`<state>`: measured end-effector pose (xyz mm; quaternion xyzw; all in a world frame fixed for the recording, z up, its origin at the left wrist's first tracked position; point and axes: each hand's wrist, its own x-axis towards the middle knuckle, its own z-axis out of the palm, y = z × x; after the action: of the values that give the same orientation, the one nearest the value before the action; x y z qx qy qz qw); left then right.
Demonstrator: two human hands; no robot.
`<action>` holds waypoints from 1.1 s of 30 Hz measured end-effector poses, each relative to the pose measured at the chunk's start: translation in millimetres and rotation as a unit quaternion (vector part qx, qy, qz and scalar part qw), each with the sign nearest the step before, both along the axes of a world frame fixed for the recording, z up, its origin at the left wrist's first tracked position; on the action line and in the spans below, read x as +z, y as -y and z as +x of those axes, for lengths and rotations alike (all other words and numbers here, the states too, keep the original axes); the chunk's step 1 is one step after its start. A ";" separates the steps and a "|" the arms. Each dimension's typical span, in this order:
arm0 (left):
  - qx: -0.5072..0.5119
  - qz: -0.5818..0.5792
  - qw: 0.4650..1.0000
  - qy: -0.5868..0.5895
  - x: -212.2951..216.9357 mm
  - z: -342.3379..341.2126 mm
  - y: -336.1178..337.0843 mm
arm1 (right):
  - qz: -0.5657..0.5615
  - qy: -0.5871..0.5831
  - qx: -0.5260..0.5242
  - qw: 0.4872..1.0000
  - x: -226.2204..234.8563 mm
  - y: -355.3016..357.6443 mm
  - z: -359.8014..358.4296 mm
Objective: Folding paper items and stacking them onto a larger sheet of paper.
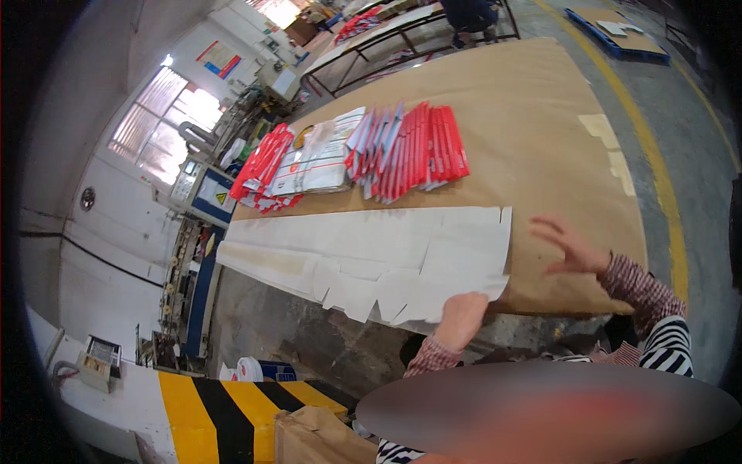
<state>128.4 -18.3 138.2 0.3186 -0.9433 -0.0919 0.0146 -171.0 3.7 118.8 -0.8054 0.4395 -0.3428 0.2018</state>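
Note:
A long white die-cut cardboard sheet [363, 251] lies along the near edge of a brown paper-covered table [541, 124]. My left hand [462, 317] grips the sheet's notched near edge, fingers tucked under it. My right hand [568, 246] hovers open above the brown table surface just right of the sheet, fingers spread, holding nothing. Both forearms wear red-checked sleeves.
Fanned stacks of red-and-white flat cartons [410, 151] and more red ones [263, 166] lie further back on the table. A machine with a control panel [202, 193] stands at the left. A yellow-black striped barrier [224, 414] and a brown box [317, 437] are near me. A blue pallet [618, 31] sits far right.

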 end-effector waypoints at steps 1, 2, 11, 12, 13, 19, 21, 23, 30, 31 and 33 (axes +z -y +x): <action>-0.022 0.017 0.999 0.033 4.5 -29.8 -8.6 | 0.006 -0.003 -0.009 1.000 4.2 -26.0 6.4; -0.040 0.032 0.996 0.068 4.5 -60.8 -20.8 | -0.025 -0.040 -0.010 0.999 5.9 -47.7 14.7; -0.183 0.115 0.976 -0.030 -76.9 -151.9 -100.0 | -0.005 -0.045 -0.270 0.962 -79.9 -203.6 -96.6; -0.198 0.018 0.979 -0.031 -86.0 -146.9 -96.8 | 0.004 -0.046 -0.299 0.953 -75.2 -218.9 -111.0; -0.199 0.016 0.979 -0.033 -94.3 -145.0 -90.4 | 0.002 -0.047 -0.299 0.953 -73.9 -228.7 -119.5; -0.189 -0.030 0.980 -0.062 -119.9 -137.0 -71.9 | -0.002 -0.255 -0.268 0.929 -71.2 -246.6 -115.8; -0.188 -0.028 0.978 -0.091 -117.5 -139.6 -79.0 | -0.016 -0.239 -0.267 0.934 -72.4 -251.6 -120.8; -0.183 -0.028 0.976 -0.119 -125.2 -141.3 -81.4 | 0.090 -0.110 -0.290 0.946 -79.0 -250.8 -133.1; 0.045 0.323 0.923 -0.205 -130.5 -170.4 -70.7 | 0.268 0.041 -0.449 0.851 -50.5 -205.3 -125.6; 0.056 0.258 0.943 -0.203 -135.0 -175.4 -72.1 | 0.222 -0.069 -0.501 0.834 -52.3 -198.4 -120.0; 0.010 0.093 0.947 -0.306 -145.1 -180.3 -91.6 | 0.109 -0.161 -0.469 0.862 -50.8 -190.8 -107.5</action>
<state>-51.9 73.3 -6.9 0.2848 -0.8773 -0.2726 0.2739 -278.5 194.5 68.0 -0.5211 0.8260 -0.2126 0.0306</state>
